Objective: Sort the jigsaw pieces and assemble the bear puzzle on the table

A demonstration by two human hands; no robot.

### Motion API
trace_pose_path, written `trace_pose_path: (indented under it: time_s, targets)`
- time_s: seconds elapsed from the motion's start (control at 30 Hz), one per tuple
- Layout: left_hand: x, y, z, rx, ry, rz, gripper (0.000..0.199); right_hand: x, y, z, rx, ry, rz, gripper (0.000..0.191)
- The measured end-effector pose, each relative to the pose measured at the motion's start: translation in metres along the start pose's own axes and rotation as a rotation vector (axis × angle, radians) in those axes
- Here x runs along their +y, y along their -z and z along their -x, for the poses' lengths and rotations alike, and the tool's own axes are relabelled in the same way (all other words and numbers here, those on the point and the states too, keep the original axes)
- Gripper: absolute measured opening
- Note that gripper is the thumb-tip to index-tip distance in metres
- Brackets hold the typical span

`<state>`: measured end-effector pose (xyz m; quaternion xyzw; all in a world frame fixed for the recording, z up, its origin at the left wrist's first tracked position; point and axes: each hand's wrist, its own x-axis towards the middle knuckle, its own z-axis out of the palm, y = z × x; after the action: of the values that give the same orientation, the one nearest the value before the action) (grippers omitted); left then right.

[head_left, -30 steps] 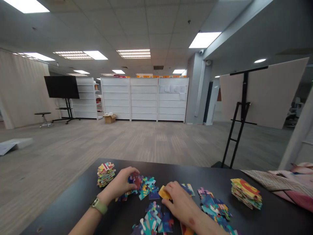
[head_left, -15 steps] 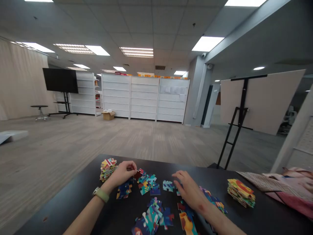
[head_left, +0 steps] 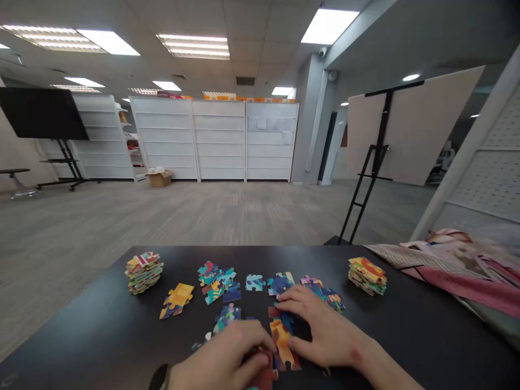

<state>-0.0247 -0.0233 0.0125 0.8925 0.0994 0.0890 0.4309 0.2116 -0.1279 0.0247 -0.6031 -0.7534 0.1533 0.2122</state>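
Observation:
My left hand [head_left: 229,357] is at the near middle of the table, fingers curled round a reddish jigsaw puzzle piece [head_left: 266,375] that it partly hides. To its right lies a joined strip of puzzle pieces [head_left: 282,341] with an orange figure. Against that strip rests my right hand [head_left: 314,325], thumb and fingers spread, touching its edge. Blue-teal puzzle pieces [head_left: 228,314] lie partly hidden behind my left hand. Farther back are a loose teal cluster [head_left: 219,281], a single light-blue piece [head_left: 255,282], a blue group [head_left: 280,283] and a purple-blue group [head_left: 323,292].
A tall stack of puzzle pieces [head_left: 144,273] stands at the back left, with orange-yellow pieces [head_left: 177,299] nearer me. Another stack [head_left: 368,275] is at the right. Bunched cloth [head_left: 467,271] covers the table's right side. An easel [head_left: 365,179] stands beyond the table.
My left hand has come from the back left to the near middle, bringing a reddish piece. My right hand has moved nearer to the orange strip. The camera view has shifted right and down.

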Motion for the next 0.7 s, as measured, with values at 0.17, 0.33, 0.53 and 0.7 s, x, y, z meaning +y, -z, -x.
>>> trace_pose_path:
  time_s: [0.17, 0.33, 0.53, 0.7]
  targets:
    - [-0.02, -0.007, -0.005, 0.119, -0.046, -0.28, 0.028, -0.004, 0.003, 0.002, -0.082, -0.071, -0.043, 0.059]
    - [-0.035, -0.005, -0.01, 0.196, 0.035, -0.234, 0.019, -0.004, 0.0, 0.001, -0.068, -0.057, -0.037, 0.053]
    - [-0.023, -0.014, -0.016, 0.202, -0.016, -0.37, 0.009, -0.004, -0.005, -0.002, -0.051, -0.016, -0.028, 0.048]
    - [-0.01, -0.005, -0.008, 0.104, -0.085, -0.399, 0.016, -0.005, -0.005, -0.001, -0.058, -0.035, -0.039, 0.052]
